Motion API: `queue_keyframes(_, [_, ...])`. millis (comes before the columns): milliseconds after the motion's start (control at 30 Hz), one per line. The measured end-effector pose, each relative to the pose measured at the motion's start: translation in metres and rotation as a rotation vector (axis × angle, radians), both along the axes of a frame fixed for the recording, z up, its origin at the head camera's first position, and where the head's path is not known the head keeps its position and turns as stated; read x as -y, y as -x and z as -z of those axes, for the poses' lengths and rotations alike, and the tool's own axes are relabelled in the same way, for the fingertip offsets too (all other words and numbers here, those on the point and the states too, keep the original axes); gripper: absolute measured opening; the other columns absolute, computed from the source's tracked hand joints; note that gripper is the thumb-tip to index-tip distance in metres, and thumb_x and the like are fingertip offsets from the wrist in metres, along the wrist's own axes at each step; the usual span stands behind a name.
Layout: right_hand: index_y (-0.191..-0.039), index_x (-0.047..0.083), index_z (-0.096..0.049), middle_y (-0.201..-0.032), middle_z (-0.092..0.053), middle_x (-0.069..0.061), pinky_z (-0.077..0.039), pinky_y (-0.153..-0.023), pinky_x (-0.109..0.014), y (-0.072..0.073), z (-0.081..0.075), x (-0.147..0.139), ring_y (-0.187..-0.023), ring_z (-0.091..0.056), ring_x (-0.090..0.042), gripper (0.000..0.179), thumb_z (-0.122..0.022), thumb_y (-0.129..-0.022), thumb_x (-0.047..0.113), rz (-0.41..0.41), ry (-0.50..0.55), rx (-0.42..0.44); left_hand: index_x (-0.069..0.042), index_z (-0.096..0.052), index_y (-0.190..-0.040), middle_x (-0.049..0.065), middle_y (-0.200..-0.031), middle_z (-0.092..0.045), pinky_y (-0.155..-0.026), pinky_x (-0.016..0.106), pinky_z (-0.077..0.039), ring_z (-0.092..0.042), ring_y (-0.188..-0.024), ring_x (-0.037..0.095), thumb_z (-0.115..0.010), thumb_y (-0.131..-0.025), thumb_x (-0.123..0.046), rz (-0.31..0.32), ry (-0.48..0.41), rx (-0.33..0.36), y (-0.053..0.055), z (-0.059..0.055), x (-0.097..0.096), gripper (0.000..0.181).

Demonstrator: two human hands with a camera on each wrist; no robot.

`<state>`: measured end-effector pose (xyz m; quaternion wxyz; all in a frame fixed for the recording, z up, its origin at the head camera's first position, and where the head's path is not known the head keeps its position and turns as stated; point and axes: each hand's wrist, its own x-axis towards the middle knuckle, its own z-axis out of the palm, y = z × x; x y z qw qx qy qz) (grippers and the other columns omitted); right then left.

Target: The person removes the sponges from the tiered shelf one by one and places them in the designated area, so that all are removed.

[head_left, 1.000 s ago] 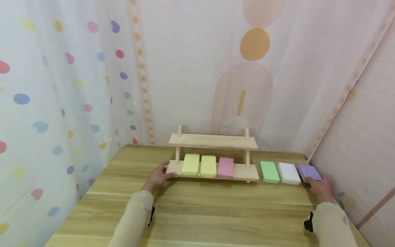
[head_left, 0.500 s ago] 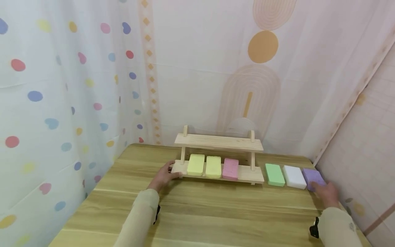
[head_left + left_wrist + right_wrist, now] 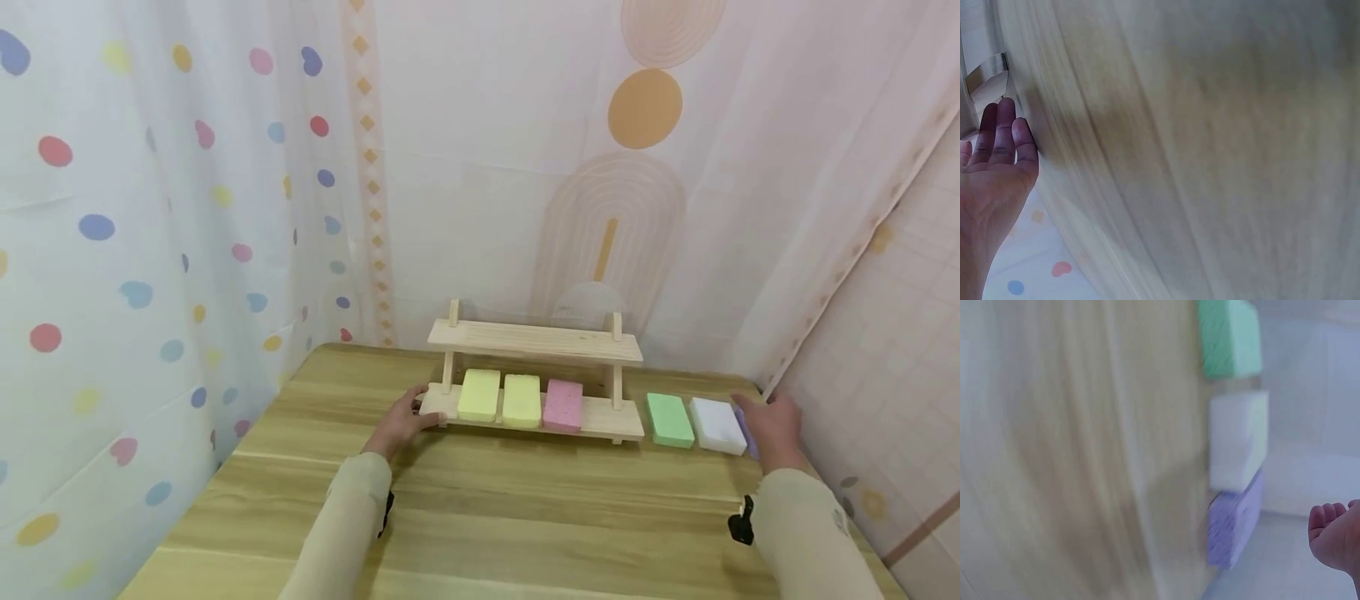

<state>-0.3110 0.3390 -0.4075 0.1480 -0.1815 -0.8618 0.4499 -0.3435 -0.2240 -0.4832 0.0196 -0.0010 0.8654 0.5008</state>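
Observation:
My left hand (image 3: 397, 425) is at the left end of a two-tier wooden shelf (image 3: 532, 337), thumb along the lower board's front edge and fingers round its end. Two yellow sponges (image 3: 479, 395) and a pink sponge (image 3: 562, 406) lean in a row on that lower board. Right of the shelf, a green sponge (image 3: 670, 419), a white sponge (image 3: 717, 425) and a purple sponge (image 3: 1229, 528) lie on the table. Raised over the purple one, my right hand (image 3: 775, 429) hides most of it in the head view; the right wrist view has the hand apart from it, fingers loosely bent.
The wood-grain table (image 3: 480, 517) ends at a patterned curtain (image 3: 487, 225) behind the shelf. Dotted fabric (image 3: 150, 250) hangs on the left, and a pale fabric wall (image 3: 885, 358) runs close beside my right arm. The shelf's upper board bears nothing.
My right hand has let go of the purple sponge and risen over it. That sponge was shifted slightly toward the white one earlier. The left hand stays at the shelf; the head view turned slightly.

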Motion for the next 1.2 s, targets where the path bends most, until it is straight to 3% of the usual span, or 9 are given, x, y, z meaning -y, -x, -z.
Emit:
queue_keyframes(133, [-0.150,-0.015,-0.015,-0.151,-0.022,-0.040,-0.021,-0.114,-0.056,0.005,-0.011,0.019,-0.140,-0.021,-0.052,0.084,-0.055,-0.099,0.037,-0.011,0.020,-0.035,-0.010,-0.032,-0.154,0.026,-0.138,-0.047,-0.104,0.056,-0.035,-0.048,-0.124,0.039,-0.072,-0.093,-0.031,0.002,-0.003,0.007,0.000,-0.001,0.000,0.076])
queue_keyframes(433, [-0.151,-0.013,-0.022,-0.150,-0.029,-0.037,-0.025,-0.112,-0.055,0.011,-0.021,0.059,-0.138,-0.029,-0.050,0.079,-0.059,-0.098,0.032,0.019,0.034,-0.132,-0.007,-0.031,-0.153,0.027,-0.134,-0.048,-0.102,0.054,-0.037,-0.049,-0.120,0.039,-0.072,-0.093,-0.027,0.005,-0.033,0.002,0.002,0.000,-0.001,0.075])
queue_keyframes(767, [-0.148,-0.010,-0.033,-0.141,-0.037,-0.034,-0.030,-0.108,-0.055,0.008,-0.003,0.119,-0.129,-0.037,-0.048,0.079,-0.067,-0.093,0.036,0.064,0.087,-0.207,-0.006,-0.031,-0.153,0.027,-0.133,-0.048,-0.101,0.053,-0.037,-0.049,-0.118,0.038,-0.072,-0.093,-0.025,0.008,-0.044,-0.007,0.003,0.004,0.001,0.076])
queue_keyframes(967, [-0.143,-0.013,-0.038,-0.133,-0.041,-0.034,-0.034,-0.104,-0.056,0.003,0.012,0.157,-0.123,-0.041,-0.047,0.076,-0.070,-0.092,0.032,0.012,0.082,-0.264,-0.007,-0.029,-0.154,0.026,-0.136,-0.046,-0.102,0.055,-0.036,-0.048,-0.121,0.039,-0.071,-0.093,-0.027,0.017,-0.038,0.002,0.003,0.004,0.002,0.077])
queue_keyframes(1200, [-0.143,-0.010,-0.038,-0.136,-0.041,-0.031,-0.036,-0.101,-0.057,-0.002,0.027,0.190,-0.123,-0.042,-0.044,0.076,-0.070,-0.092,0.035,-0.028,0.067,-0.238,-0.004,-0.029,-0.153,0.029,-0.133,-0.048,-0.099,0.054,-0.040,-0.051,-0.117,0.040,-0.071,-0.093,-0.028,0.057,-0.023,-0.023,0.005,0.005,0.003,0.078])
